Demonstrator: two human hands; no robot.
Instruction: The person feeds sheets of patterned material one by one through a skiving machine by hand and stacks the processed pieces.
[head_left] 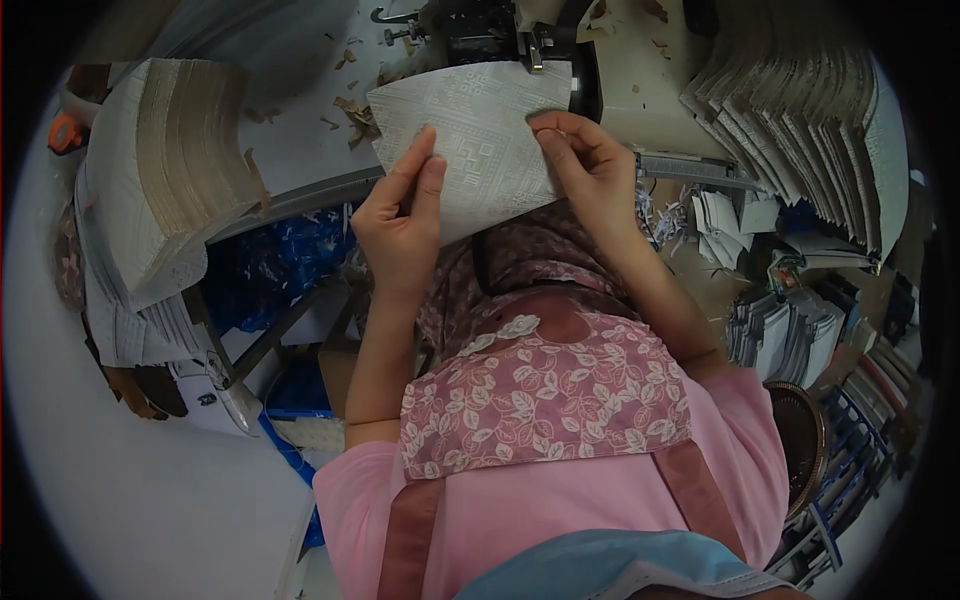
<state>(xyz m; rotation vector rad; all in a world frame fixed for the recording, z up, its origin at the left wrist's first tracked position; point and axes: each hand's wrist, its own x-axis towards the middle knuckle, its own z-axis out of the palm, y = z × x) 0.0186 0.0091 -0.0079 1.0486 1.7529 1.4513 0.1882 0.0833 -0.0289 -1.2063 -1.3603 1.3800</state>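
A pale grey sheet (470, 140) with an embossed geometric pattern lies across the front of a sewing machine (540, 50), its far edge right at the metal presser foot. My left hand (405, 205) grips the left part of this sheet, index finger and thumb on its upper face. At the right edge, my right hand (590, 165) pinches the material between thumb and fingers. The near edge of the sheet hangs over the table's front, above my lap.
Tall fanned stacks of similar pieces stand at the left (190, 150) and right (800, 130). Brown scraps (355, 115) litter the white table. Below it are a blue plastic bag (270, 265), more bundled pieces (785, 330) and a blue rack (855, 435).
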